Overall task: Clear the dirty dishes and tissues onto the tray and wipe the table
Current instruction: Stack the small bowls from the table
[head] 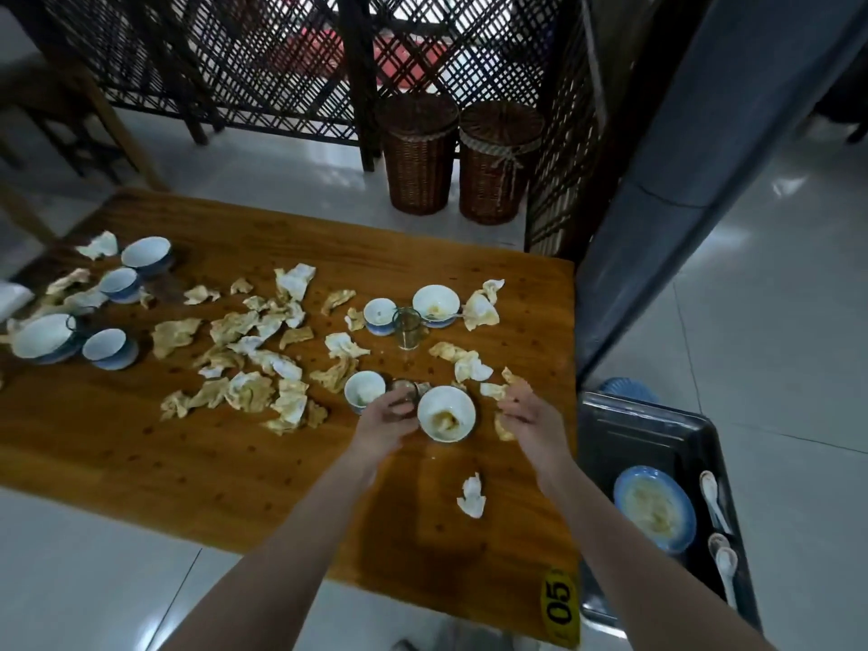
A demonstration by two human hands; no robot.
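Grips a small glass [405, 385] with the curled fingers [397, 402] of the left hand [387, 418]. Clutches a crumpled tissue [504, 427] in the curled fingers of the right hand [528, 415].

Between both hands: a white bowl [446, 413] with yellowish residue. Just left of the small glass: a small cup [364, 392]. Farther back: a tall glass [407, 328], upright, between a second cup [380, 314] and a second bowl [436, 303].

Across the middle of the wooden desk [235, 486]: scattered tissues [263, 350], stained. At the left end: 4 blue-rimmed bowls [145, 252].

Beside the right end: a dark tray [657, 434] holding 1 soiled plate [653, 509] and white spoons [711, 495]. Behind the desk: 2 wicker baskets [418, 157].
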